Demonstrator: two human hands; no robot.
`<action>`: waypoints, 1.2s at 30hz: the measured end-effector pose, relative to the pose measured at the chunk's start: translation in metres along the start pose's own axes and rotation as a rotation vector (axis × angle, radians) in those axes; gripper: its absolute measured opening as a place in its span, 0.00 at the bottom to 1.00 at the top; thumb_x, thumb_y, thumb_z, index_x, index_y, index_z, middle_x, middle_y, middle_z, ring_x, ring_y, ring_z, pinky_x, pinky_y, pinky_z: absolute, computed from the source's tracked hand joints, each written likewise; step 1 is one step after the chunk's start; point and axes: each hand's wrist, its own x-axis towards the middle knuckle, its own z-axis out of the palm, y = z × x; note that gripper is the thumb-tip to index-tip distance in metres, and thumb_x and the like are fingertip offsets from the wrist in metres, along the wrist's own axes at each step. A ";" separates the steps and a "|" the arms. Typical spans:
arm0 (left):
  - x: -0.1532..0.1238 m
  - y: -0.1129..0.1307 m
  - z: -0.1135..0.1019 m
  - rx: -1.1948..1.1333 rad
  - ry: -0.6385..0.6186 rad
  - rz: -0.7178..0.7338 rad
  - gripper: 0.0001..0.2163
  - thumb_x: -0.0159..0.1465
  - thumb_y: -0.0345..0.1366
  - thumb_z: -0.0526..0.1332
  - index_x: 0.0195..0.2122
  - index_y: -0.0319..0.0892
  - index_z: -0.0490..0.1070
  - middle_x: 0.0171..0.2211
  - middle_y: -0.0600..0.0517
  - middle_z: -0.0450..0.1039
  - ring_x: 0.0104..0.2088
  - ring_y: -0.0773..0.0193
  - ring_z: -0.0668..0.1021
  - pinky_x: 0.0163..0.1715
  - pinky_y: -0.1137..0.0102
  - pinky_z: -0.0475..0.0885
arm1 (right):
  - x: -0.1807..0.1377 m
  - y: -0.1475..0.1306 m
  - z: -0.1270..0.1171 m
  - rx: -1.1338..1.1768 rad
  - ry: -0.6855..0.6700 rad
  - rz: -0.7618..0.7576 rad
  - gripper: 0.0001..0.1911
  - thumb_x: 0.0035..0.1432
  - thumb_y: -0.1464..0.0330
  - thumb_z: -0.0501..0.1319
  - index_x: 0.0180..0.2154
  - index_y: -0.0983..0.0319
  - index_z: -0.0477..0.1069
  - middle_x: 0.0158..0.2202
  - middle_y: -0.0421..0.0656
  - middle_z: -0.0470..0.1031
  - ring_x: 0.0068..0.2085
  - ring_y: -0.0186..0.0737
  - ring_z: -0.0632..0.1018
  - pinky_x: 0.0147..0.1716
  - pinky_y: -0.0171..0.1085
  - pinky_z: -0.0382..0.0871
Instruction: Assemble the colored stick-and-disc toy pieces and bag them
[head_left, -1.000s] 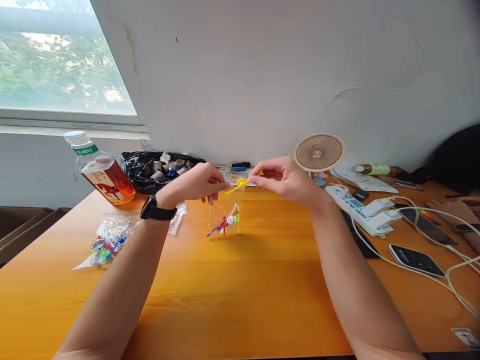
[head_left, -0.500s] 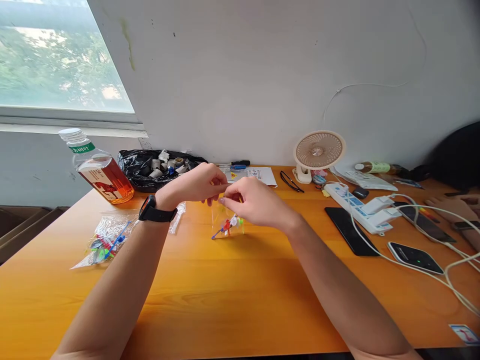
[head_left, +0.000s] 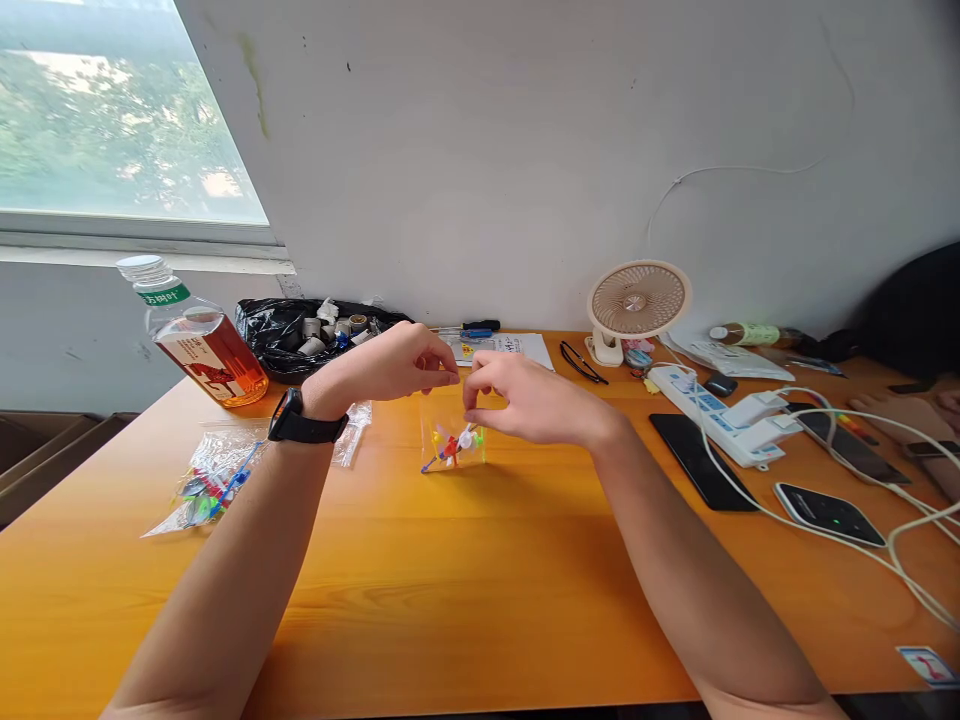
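Observation:
Above the table, a small clear plastic bag (head_left: 454, 446) stands upright with red, white, blue, yellow and green plastic pieces inside. The fingers of my left hand (head_left: 409, 362) are closed at its upper left edge. Bent in a pinch, the thumb and fingers of my right hand (head_left: 514, 398) meet its upper right edge. The bag's top is partly hidden by my fingers. A black watch (head_left: 306, 418) is on my left wrist. Left of that arm lies a second clear bag (head_left: 214, 482) of coloured pieces, partly covered by my forearm.
A tea bottle (head_left: 210, 350) and a black bag (head_left: 270, 335) stand at the back left. Further back are screwdrivers (head_left: 480, 328), papers (head_left: 525, 348), glasses (head_left: 583, 363) and a fan (head_left: 637, 302). A power strip (head_left: 716, 420), cables and phones fill the right, near another person's arm (head_left: 911, 425).
My hands have moved slightly apart at the bag's top, and my left wrist has shifted a little left. More of the bag and its pieces shows between them.

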 end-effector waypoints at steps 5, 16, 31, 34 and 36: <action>-0.003 0.004 -0.004 0.009 0.276 -0.013 0.14 0.68 0.44 0.61 0.36 0.41 0.82 0.23 0.54 0.73 0.23 0.69 0.69 0.22 0.73 0.59 | -0.003 -0.007 -0.007 -0.035 0.225 -0.019 0.06 0.66 0.70 0.64 0.35 0.60 0.78 0.40 0.43 0.73 0.38 0.40 0.73 0.37 0.39 0.59; -0.002 -0.008 0.002 0.039 0.138 0.000 0.10 0.66 0.40 0.61 0.37 0.41 0.80 0.32 0.51 0.82 0.30 0.64 0.79 0.29 0.74 0.69 | 0.001 0.001 0.002 -0.054 0.061 -0.108 0.06 0.64 0.74 0.60 0.34 0.61 0.73 0.50 0.45 0.74 0.37 0.38 0.73 0.36 0.38 0.60; -0.011 -0.006 -0.006 -0.003 -0.010 0.099 0.18 0.72 0.49 0.58 0.56 0.47 0.77 0.51 0.49 0.80 0.46 0.60 0.80 0.42 0.73 0.72 | -0.001 0.002 -0.006 -0.053 0.037 -0.069 0.06 0.68 0.72 0.57 0.37 0.59 0.71 0.35 0.41 0.79 0.34 0.38 0.73 0.34 0.37 0.55; -0.010 -0.012 -0.004 0.026 0.012 0.152 0.23 0.68 0.49 0.64 0.62 0.48 0.74 0.57 0.46 0.75 0.51 0.58 0.78 0.48 0.71 0.72 | -0.002 0.004 -0.009 -0.031 0.030 -0.095 0.06 0.69 0.72 0.58 0.37 0.60 0.72 0.38 0.42 0.80 0.36 0.39 0.74 0.35 0.37 0.57; -0.010 -0.016 -0.003 0.036 0.019 0.174 0.25 0.67 0.49 0.66 0.63 0.49 0.72 0.59 0.46 0.74 0.53 0.56 0.77 0.50 0.70 0.71 | -0.001 0.006 -0.009 -0.013 0.041 -0.123 0.07 0.69 0.73 0.57 0.38 0.60 0.72 0.39 0.42 0.79 0.37 0.39 0.74 0.37 0.37 0.59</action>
